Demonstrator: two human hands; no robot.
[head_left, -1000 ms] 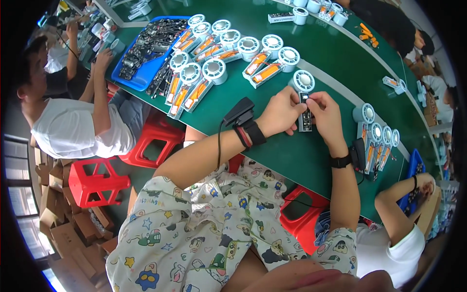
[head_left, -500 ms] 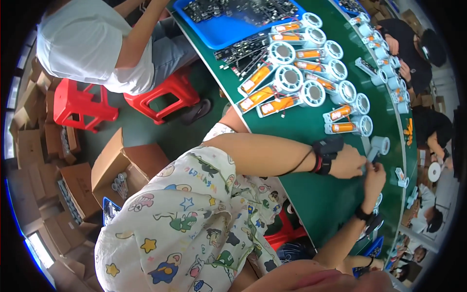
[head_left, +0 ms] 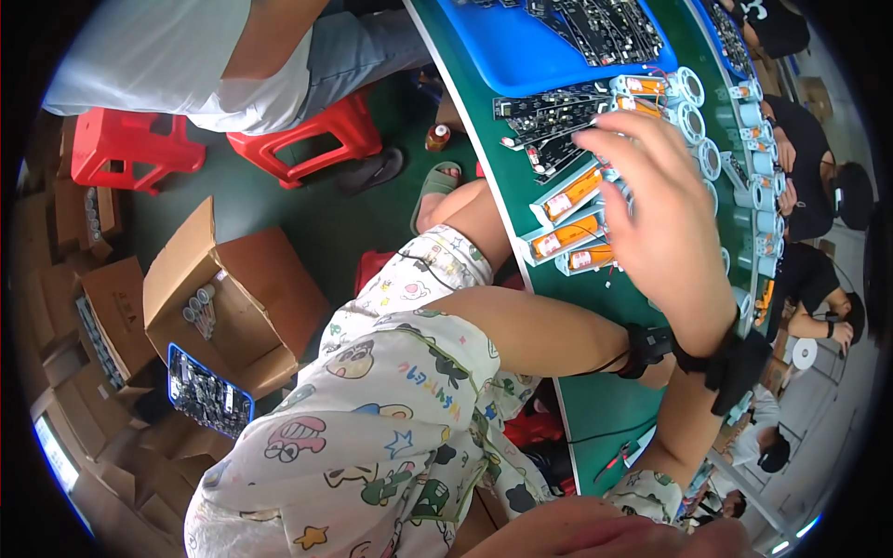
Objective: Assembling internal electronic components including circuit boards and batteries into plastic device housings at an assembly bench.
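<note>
My right hand [head_left: 665, 209] reaches across my left wrist, fingers stretched and apart, with nothing visible in its grasp. Its fingertips hover by a pile of black circuit boards [head_left: 549, 121] with wires; whether they touch is unclear. Beneath and around that hand lie several pale blue housings [head_left: 563, 239], each with a round ring at one end and an orange battery in its long handle. My left hand [head_left: 659, 374] is low over the green table, mostly hidden behind my right forearm, so its fingers and anything in them do not show.
A blue tray [head_left: 512, 70] of circuit boards stands on the green table [head_left: 595, 409]. A red-handled tool [head_left: 612, 458] lies near its edge. Beside me are red stools [head_left: 312, 139] and an open cardboard box [head_left: 237, 325]. Other people sit at the left and across.
My right hand has left the pale blue housing both hands were at and moved over to the circuit boards. The whole view has shifted, bringing the tray and boards further right.
</note>
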